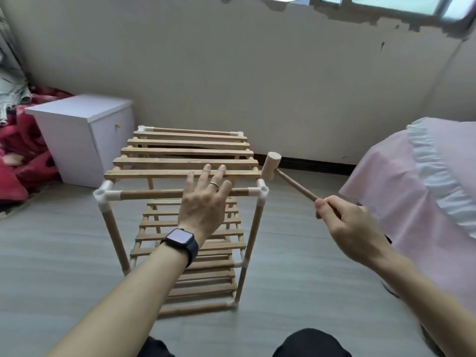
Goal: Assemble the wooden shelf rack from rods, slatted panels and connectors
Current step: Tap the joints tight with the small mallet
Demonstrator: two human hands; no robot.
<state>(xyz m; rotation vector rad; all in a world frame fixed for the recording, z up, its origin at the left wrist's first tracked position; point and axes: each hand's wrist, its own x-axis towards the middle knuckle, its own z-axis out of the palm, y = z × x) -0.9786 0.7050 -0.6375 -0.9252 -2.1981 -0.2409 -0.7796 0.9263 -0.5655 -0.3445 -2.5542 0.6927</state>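
A white cabinet [77,130] stands just beside the rack's far-left corner. The rack [152,224] stands upright on the floor [64,253] in the middle, tiers in place, top panel [180,163] seated. The left hand [203,202] lies flat across the near top rod [152,195] and the nearest slat, fingers straight and a little apart, steadying the frame. To its right, the mallet [270,166] hangs just beside the near-right top connector [261,190]. The right hand [345,222] is clamped round the end of the handle.

The build looks nearly done, and this seems to be the step of tapping the joints home. The next blow needs a short, square drop onto that connector, clear of the left fingers. The bed [412,189] crowds the right side, so the swing has little room there. The near floor is open.
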